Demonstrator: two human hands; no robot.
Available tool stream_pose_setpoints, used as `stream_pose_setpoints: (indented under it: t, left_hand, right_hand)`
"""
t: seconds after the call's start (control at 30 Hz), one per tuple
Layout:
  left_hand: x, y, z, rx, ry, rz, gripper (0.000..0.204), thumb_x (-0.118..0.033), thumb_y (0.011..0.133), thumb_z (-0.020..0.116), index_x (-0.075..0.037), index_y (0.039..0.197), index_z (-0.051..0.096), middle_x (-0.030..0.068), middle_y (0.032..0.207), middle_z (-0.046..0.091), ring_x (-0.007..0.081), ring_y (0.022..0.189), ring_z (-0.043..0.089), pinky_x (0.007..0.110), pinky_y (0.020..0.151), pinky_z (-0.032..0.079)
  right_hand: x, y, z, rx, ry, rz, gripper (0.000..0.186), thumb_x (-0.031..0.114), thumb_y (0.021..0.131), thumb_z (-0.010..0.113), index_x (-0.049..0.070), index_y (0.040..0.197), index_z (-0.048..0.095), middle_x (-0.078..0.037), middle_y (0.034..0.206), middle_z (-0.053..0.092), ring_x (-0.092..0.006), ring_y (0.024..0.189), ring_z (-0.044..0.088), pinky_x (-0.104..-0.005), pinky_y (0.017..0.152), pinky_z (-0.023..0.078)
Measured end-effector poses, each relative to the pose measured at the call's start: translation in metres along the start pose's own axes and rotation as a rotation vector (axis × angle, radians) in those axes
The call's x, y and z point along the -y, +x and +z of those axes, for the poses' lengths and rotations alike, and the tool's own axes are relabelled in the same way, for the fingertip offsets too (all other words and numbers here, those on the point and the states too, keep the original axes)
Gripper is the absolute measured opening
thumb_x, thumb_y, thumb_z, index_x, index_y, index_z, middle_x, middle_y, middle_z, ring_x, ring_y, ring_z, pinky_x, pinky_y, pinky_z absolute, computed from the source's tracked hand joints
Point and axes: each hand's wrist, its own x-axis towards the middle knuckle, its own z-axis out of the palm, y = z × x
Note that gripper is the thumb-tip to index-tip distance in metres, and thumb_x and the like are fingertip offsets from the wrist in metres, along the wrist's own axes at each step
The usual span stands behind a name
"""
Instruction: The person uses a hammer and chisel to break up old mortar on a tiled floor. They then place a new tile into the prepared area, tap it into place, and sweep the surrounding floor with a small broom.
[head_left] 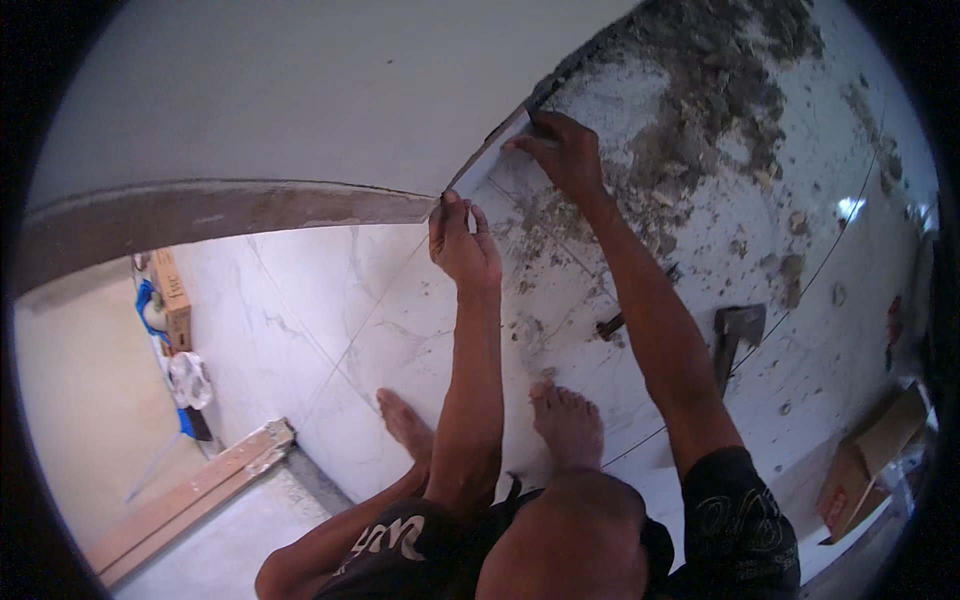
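Observation:
A narrow white tile strip [492, 163] stands against the foot of the wall, its upper edge along a rough dark line. My left hand [465, 243] pinches its near end, beside the corner where the brownish skirting [260, 207] ends. Farther up to the right, my right hand [568, 158] grips the strip's other end between thumb and fingers. Past that hand, a dark rough gap [585, 55] runs along the wall base. Grey mortar rubble [710, 110] lies heaped on the white marbled floor tiles [370, 310] to the right.
A hammer [738, 330] lies right of my right forearm, and a short dark tool [610, 326] lies partly behind it. An opened cardboard box [872, 455] sits at the lower right. At left are a brown carton [172, 300], a plastic bag [190, 380] and a long reddish-brown board [185, 500].

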Motion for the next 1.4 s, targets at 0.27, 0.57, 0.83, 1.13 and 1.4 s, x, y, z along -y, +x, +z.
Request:
stream_pose_setpoints:
  t: [0.27, 0.57, 0.83, 1.13, 1.4]
  left_hand:
    - [-0.003, -0.002, 0.004, 0.02, 0.117, 0.023, 0.011, -0.014, 0.088, 0.072, -0.012, 0.094, 0.063, -0.0031, 0.089, 0.061, 0.0094, 0.077, 0.053, 0.022, 0.067, 0.046]
    - [0.002, -0.016, 0.027, -0.156, 0.142, -0.004, 0.025, -0.017, 0.086, 0.075, -0.011, 0.106, 0.062, -0.0005, 0.098, 0.058, 0.0111, 0.081, 0.05, 0.023, 0.068, 0.046]
    - [0.043, -0.027, 0.05, 0.041, 0.297, -0.152, 0.028, -0.016, 0.09, 0.068, -0.007, 0.114, 0.059, 0.0016, 0.101, 0.058, 0.0119, 0.085, 0.053, 0.025, 0.071, 0.047]
    - [0.087, -0.092, 0.108, 0.583, 0.543, -0.562, 0.023, -0.017, 0.094, 0.062, -0.008, 0.115, 0.06, 0.0014, 0.098, 0.062, 0.0154, 0.091, 0.057, 0.034, 0.082, 0.047]
    - [0.041, -0.156, 0.04, 1.159, 1.711, 0.198, 0.028, -0.019, 0.086, 0.067, -0.002, 0.105, 0.055, 0.0168, 0.1, 0.06, 0.035, 0.093, 0.059, 0.043, 0.078, 0.049]
  right_hand:
    - [0.0, 0.003, 0.002, -0.043, 0.019, -0.16, 0.049, 0.023, 0.071, 0.084, -0.004, 0.108, 0.066, -0.016, 0.103, 0.068, -0.0226, 0.09, 0.068, -0.0331, 0.08, 0.056]
    - [-0.003, -0.005, -0.007, -0.054, -0.005, -0.132, 0.045, 0.024, 0.071, 0.084, -0.002, 0.104, 0.067, -0.015, 0.097, 0.065, -0.0266, 0.085, 0.066, -0.0373, 0.076, 0.053]
    - [0.012, -0.004, -0.082, -0.307, -0.27, -0.174, 0.044, 0.025, 0.07, 0.084, -0.001, 0.102, 0.068, -0.016, 0.101, 0.064, -0.0304, 0.093, 0.063, -0.0396, 0.079, 0.052]
    - [-0.019, 0.006, -0.219, -0.478, -0.643, 0.281, 0.041, 0.034, 0.08, 0.074, 0.006, 0.109, 0.071, -0.024, 0.106, 0.066, -0.0361, 0.096, 0.066, -0.0449, 0.083, 0.051]
    - [0.008, -0.029, -0.245, -0.525, -1.025, -0.059, 0.049, 0.043, 0.085, 0.068, 0.008, 0.12, 0.065, -0.022, 0.116, 0.062, -0.0381, 0.113, 0.056, -0.0465, 0.097, 0.043]
